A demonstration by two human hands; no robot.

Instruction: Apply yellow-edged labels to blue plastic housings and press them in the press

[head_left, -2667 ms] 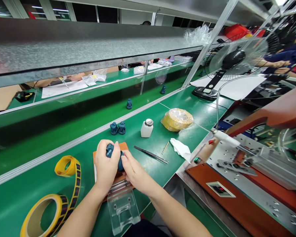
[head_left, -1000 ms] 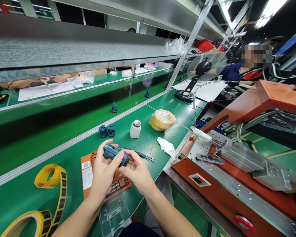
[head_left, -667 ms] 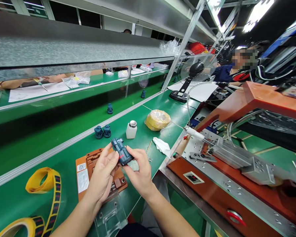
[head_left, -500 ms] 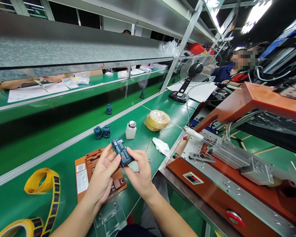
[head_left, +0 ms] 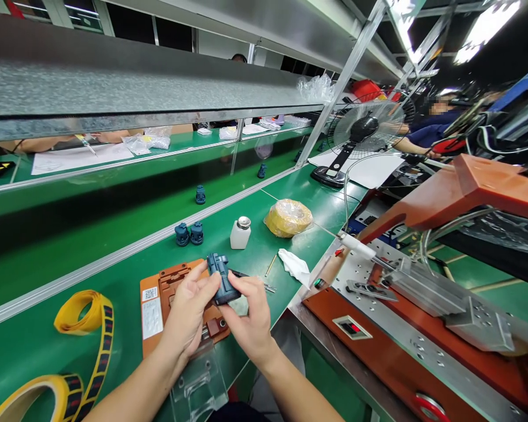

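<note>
A dark blue moulded plastic part [head_left: 220, 278], its long axis pointing far, is pinched upright between the fingers of the left hand [head_left: 187, 316] and right hand [head_left: 250, 319], just above the orange fixture plate [head_left: 172, 274] on the green tabletop [head_left: 92, 281].

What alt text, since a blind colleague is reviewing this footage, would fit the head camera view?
The left hand and right hand hold a dark blue molded part above an orange fixture on a green workbench. Nearby are a white bottle, a bagged yellow roll and, at lower left, black-and-yellow tape.
</note>
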